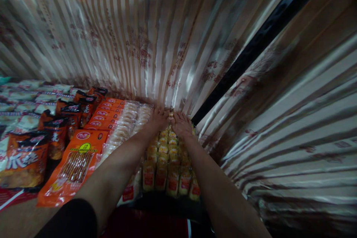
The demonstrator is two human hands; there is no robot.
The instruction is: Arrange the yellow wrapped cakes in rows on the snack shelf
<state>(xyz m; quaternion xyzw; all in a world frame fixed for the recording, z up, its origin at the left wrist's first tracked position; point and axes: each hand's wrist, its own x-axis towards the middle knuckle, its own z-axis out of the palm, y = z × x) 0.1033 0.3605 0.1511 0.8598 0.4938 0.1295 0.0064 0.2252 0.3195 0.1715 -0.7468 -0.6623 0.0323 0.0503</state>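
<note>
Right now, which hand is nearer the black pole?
Right. The right hand is just left of the black pole at its lower end; the left hand is farther left in the picture.

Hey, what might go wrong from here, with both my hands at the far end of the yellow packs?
The left forearm crosses over the pale wrapped packs, so it might brush them out of line. A push from the left hand or right hand could perhaps topple the yellow packs standing in front. The right hand may also knock the dark pole beside it.
</note>
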